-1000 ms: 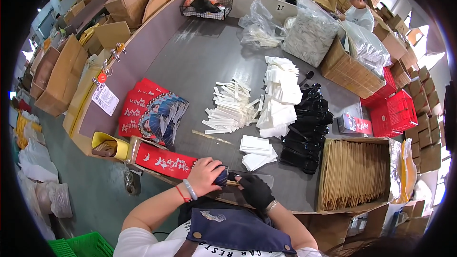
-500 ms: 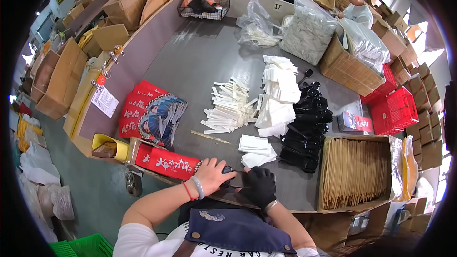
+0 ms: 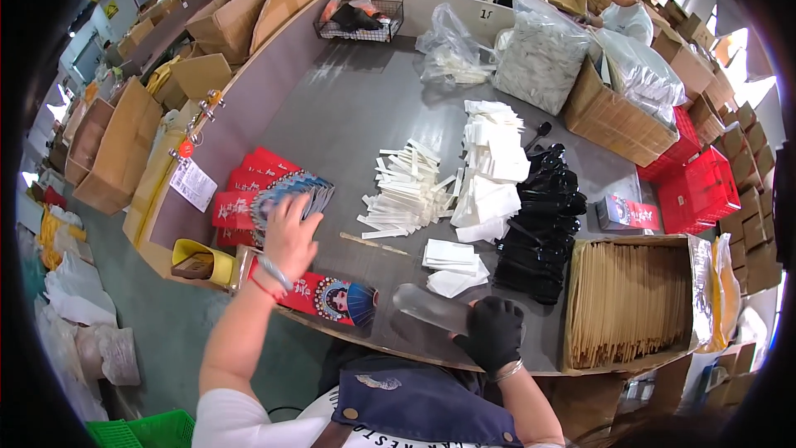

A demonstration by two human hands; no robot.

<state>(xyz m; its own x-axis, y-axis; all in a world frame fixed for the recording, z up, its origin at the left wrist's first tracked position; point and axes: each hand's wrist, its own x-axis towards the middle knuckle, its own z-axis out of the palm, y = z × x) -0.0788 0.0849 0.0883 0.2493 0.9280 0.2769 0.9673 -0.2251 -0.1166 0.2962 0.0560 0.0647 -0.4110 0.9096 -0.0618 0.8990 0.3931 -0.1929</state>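
My left hand (image 3: 290, 236), bare with a bracelet and red cord, is over the fanned stack of red paper sleeves (image 3: 238, 209) with blue fan pictures. Its fingers are apart; contact with the top sleeve cannot be made out. Below it, another red sleeve (image 3: 352, 303) with a painted figure lies at the table's front edge. My right hand (image 3: 495, 333), in a black glove, is closed on one end of a long, greyish, round-ended object (image 3: 427, 307), too blurred to name. Beyond are folded white napkins (image 3: 450, 255) and a row of black plastic-looking utensils (image 3: 539, 236).
White paper-wrapped strips (image 3: 406, 191) and white packets (image 3: 489, 170) lie mid-table. At right stand a carton of wooden sticks (image 3: 628, 303) and a red basket (image 3: 701, 191). A yellow holder (image 3: 203, 264) is at the left edge. A person (image 3: 626, 8) works beyond the far cartons.
My left hand has left the front edge and moved up-left to the fanned sleeves. My right hand has shifted slightly right and down, with the greyish object now showing from it.
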